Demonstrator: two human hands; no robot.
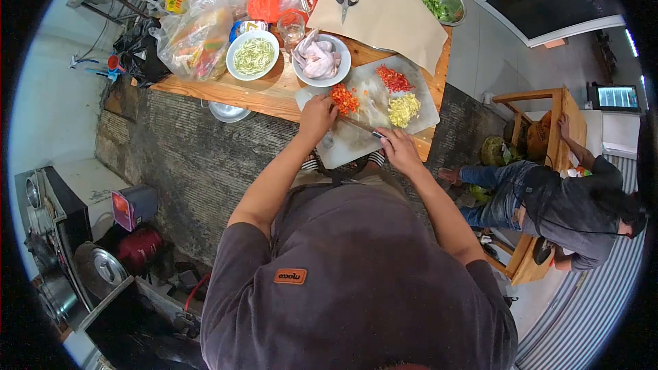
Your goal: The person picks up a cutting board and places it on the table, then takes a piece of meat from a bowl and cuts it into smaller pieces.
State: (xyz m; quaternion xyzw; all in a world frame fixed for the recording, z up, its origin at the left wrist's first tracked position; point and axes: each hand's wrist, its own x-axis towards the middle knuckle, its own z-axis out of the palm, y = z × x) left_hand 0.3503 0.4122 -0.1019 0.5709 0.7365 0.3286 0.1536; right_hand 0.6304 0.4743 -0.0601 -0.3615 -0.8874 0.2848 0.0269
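My right hand [401,150] is closed around the dark handle of a kitchen knife [360,125], its blade pointing left across a pale cutting board [343,150]. By the blade's tip my left hand [318,119] has its fingers curled at the board's left side; whatever they grip, if anything, is hidden. Just above that hand lies a pile of chopped orange-red pieces [345,99]. Farther back on the board is a pile of chopped red pepper [394,79], and at its right side a heap of pale yellow chopped bits [404,109].
Behind the board stand a bowl of raw poultry [319,60], a bowl of pale green shreds [253,57] and a glass [291,27]. Scissors [347,4] rest on brown paper [384,17]. Plastic bags [199,41] crowd the left. Another person [548,192] is at a wooden table, right.
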